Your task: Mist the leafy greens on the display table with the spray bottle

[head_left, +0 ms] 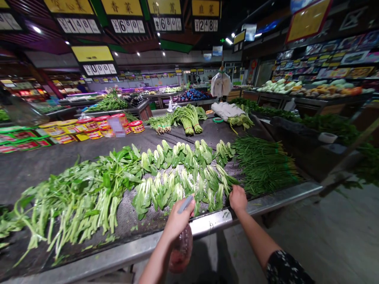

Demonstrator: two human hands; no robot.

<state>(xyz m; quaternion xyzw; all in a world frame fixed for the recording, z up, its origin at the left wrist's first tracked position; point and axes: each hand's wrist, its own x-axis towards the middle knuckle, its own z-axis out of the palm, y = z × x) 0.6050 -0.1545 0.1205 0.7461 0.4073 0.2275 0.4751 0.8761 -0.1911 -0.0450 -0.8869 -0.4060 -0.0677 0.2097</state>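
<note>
My left hand [181,215] is wrapped around the neck of a clear spray bottle [180,250] with a grey head. The bottle hangs in front of the display's metal edge, with something reddish showing in its lower part. My right hand [237,198] is closed at the front edge, its fingers on the leafy end of a bok choy [226,176]; the fingertips are partly hidden. Several more bok choy [183,179] lie in two rough rows on the dark mesh mat, wet and shiny. To the right of them lie bundled garlic chives [263,163].
Long leafy greens [89,197] spread over the left of the display, which has a metal rim [130,250]. Behind are tied green bundles [189,118], a wrapped bundle [231,112], a green tape roll [218,120] and stacked tubs [94,128]. Price signs [127,17] hang overhead.
</note>
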